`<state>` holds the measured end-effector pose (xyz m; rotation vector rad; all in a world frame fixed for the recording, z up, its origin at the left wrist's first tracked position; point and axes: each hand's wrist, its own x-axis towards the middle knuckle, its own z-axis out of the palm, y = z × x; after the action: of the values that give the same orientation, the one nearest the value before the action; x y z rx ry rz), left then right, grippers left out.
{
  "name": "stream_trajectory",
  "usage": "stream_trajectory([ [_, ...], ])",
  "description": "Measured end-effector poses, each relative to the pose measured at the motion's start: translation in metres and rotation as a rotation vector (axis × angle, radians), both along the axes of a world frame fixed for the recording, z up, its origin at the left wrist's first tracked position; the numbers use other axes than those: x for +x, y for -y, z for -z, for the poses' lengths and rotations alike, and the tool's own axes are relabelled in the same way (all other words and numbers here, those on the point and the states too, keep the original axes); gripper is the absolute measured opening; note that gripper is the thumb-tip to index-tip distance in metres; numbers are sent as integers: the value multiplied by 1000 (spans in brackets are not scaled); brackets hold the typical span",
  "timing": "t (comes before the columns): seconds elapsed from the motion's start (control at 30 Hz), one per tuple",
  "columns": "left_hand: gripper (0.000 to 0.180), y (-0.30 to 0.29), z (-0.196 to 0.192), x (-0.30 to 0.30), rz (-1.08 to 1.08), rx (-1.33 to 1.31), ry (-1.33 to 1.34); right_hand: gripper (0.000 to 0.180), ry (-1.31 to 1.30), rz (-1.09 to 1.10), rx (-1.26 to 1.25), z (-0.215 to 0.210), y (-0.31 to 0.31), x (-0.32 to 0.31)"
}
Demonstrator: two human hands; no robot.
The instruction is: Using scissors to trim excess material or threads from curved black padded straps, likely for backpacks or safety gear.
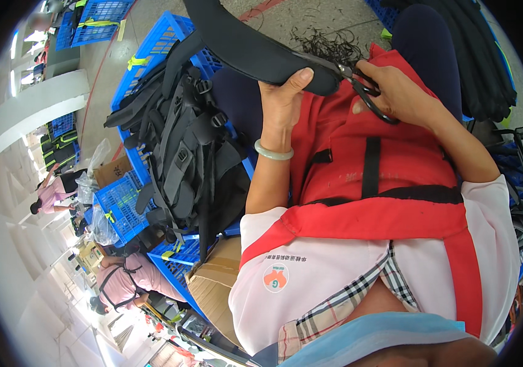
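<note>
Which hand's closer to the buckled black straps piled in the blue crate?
Left. The left hand, gripping the black padded strip, is just right of the buckled black straps; the right hand, holding the scissors, is farther right.

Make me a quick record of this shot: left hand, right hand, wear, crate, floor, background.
Left hand: holds a curved black padded piece
Right hand: holds black-handled scissors, blades at the piece's edge
Wear: red apron; pale bracelet on left wrist
Crate: blue crate at left, heaped with black straps and buckles
Floor: dark scraps beyond the hands
Background: two people in pink tops, at left
</note>
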<state>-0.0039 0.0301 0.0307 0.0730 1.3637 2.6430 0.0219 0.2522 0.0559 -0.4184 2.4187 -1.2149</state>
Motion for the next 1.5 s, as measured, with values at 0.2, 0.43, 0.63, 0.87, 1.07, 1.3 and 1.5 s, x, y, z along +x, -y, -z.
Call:
stream_trajectory([
  [0.2,26,-6,0,2,24,-7,9,54,-208,39,-48,12,3,3],
  [0.43,26,-14,1,4,21,-123,-48,38,127,111,-525,31,8,-2],
  [0.63,24,-22,18,12,-289,-322,-97,25,-33,86,-437,21,19,-16],
  [0.87,28,78,3,-32,-208,-50,55,23,63,-251,-255,5,-9,-17],
  [1.07,27,75,3,-21,49,22,83,59,166,-35,-431,22,-30,-26],
  [1.3,29,46,-1,-18,81,56,-6,60,-85,-109,-161,15,4,-9],
  [1.5,28,33,-3,-9,39,27,-34,45,-182,-82,-91,18,12,-11],
])
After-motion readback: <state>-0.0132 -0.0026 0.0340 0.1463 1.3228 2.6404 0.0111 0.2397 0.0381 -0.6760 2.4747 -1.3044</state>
